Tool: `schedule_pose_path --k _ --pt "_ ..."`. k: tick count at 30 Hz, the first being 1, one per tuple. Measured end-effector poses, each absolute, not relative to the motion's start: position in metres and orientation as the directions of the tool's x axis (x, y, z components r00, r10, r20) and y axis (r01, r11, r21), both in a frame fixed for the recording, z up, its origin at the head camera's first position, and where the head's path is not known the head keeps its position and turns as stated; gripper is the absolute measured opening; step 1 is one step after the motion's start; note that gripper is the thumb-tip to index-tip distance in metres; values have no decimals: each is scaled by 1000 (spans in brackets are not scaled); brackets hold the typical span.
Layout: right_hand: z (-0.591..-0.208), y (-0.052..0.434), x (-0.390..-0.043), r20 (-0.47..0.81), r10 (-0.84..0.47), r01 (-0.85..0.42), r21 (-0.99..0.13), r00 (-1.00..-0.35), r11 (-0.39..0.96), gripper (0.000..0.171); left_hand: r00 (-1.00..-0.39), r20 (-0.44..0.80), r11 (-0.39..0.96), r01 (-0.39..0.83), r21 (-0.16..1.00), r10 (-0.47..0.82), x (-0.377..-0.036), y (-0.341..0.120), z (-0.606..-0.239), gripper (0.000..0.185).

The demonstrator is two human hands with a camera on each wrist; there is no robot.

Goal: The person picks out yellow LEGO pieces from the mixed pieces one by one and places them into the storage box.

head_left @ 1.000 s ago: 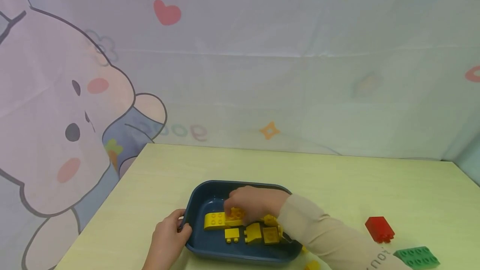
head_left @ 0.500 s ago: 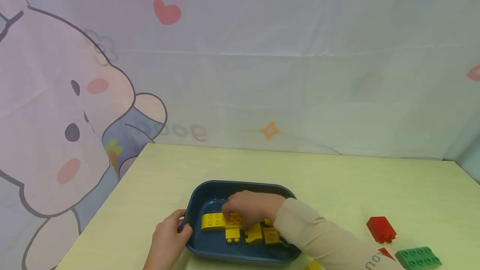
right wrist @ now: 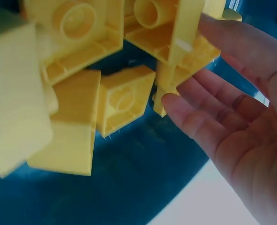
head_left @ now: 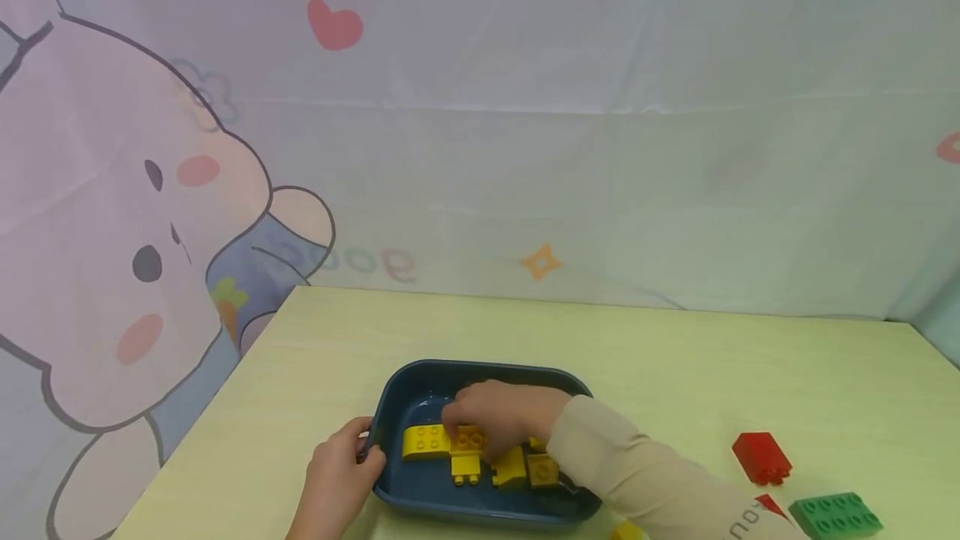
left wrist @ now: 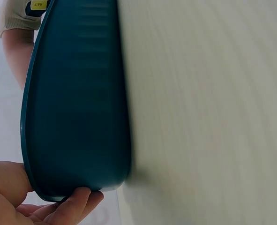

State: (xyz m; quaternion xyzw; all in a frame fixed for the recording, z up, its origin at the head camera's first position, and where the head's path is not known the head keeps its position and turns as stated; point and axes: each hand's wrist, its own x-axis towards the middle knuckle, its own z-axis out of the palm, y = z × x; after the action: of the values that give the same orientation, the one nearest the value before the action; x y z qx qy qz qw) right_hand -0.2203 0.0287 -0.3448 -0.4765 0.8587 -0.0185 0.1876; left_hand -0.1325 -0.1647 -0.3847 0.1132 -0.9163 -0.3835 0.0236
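A dark blue tray (head_left: 450,507) with several yellow toy bricks in it stands near the front of the table. My left hand (head_left: 337,469) grips its left end, the thumb over the rim and the fingers outside, as the left wrist view also shows. Reaching into the tray, my right hand (head_left: 498,419) has its thumb and fingers around a yellow building brick (head_left: 468,440). That brick touches a rounded yellow brick (head_left: 425,442) on its left. Smaller yellow bricks (head_left: 508,469) lie in front, and the right wrist view shows a hollow-bottomed one (right wrist: 124,101) among them.
On the table to the right lie a red brick (head_left: 761,458) and a green studded brick (head_left: 836,515). Part of a yellow brick (head_left: 628,531) shows by the sleeve at the front. A printed cloth (head_left: 487,148) hangs behind the table.
My right hand has shifted slightly left and down in the tray, and the yellow bricks by it have moved a little left. My left hand keeps its hold on the tray.
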Motion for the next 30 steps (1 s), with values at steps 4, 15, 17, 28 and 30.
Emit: schedule_pose_path --k 4,15,17,28,30 --pt "-337 31 -221 -283 -841 -827 -205 -461 523 35 -974 -42 677 -185 712 -222 -132 -165 -385 36" --pt "-292 62 -229 -170 -872 -849 -204 -459 487 29 -977 -19 681 -163 714 -213 -130 -163 -384 36" --pt "-283 73 -233 -152 -864 -841 -198 -481 503 29 -976 -23 682 -168 712 -216 -130 -163 -385 36" --pt "-248 149 -238 -63 -793 -774 -186 -606 606 30 -979 0 689 -143 711 -204 -130 -165 -385 35" --pt "-247 162 -237 -55 -783 -763 -195 -619 616 30 -979 0 689 -144 711 -205 -130 -165 -385 35"
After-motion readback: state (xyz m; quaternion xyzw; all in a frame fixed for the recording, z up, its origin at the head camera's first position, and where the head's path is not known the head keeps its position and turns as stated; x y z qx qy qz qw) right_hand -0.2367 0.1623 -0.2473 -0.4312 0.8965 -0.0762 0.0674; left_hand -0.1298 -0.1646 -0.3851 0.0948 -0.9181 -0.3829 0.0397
